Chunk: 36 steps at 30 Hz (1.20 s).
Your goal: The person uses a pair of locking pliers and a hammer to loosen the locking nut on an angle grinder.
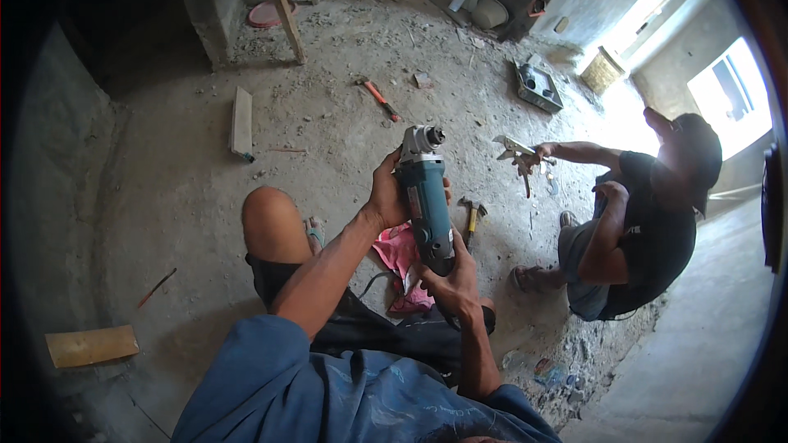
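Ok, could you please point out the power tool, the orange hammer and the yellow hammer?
Power tool (428,201): head view, middle of its teal body.
Orange hammer (380,99): head view, on its handle.
Yellow hammer (473,217): head view, on its handle.

The body of the teal power tool (431,209) conceals most fingers of the left hand (387,195). At the lower grip, the right hand (460,283) covers part of the tool's rear end. Behind this grip, the crumpled pink material (399,248) is partly obscured. Below-right of the grip, multicoloured litter (547,371) is too indistinct to identify. Below the grip, the blue shirt (353,398) is cut off by the lower edge.
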Available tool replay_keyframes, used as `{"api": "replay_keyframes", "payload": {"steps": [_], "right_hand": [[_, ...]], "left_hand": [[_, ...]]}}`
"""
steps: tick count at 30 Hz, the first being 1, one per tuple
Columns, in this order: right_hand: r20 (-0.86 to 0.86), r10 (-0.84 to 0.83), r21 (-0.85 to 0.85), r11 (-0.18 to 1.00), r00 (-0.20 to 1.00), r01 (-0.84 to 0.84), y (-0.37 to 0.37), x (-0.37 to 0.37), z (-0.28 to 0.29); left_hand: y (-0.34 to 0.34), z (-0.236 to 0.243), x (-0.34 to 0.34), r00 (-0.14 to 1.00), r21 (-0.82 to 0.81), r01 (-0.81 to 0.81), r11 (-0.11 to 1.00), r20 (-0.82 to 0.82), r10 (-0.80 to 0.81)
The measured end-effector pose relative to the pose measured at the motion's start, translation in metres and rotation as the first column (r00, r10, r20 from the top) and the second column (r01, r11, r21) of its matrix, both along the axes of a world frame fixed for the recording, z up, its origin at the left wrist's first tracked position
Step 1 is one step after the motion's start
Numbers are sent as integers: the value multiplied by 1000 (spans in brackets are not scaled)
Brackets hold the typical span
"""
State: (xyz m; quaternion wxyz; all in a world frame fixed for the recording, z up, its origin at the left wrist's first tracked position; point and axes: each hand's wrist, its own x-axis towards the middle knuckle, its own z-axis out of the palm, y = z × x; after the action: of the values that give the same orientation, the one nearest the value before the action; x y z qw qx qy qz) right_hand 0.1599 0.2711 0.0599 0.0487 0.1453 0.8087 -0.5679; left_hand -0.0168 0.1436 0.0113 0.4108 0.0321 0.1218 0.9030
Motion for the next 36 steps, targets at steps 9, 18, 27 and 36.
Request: {"api": "replay_keyframes", "payload": {"steps": [9, 18, 27, 36], "right_hand": [[1, 40, -51, 998, 999, -40, 4, 27, 0], [69, 73, -162, 985, 995, -61, -10, 31, 24], [46, -5, 40, 999, 999, 3, 133, -46, -58], [-131, -331, 814, 503, 935, 292, 315, -158, -104]], "left_hand": [[6, -27, 35, 994, 238, 78, 968, 56, -94], [-10, 12, 45, 986, 2, 67, 998, 152, -67], [-43, 47, 50, 982, -127, -38, 991, 178, 60], [-56, 60, 36, 990, -219, -75, 973, 99, 98]]}}
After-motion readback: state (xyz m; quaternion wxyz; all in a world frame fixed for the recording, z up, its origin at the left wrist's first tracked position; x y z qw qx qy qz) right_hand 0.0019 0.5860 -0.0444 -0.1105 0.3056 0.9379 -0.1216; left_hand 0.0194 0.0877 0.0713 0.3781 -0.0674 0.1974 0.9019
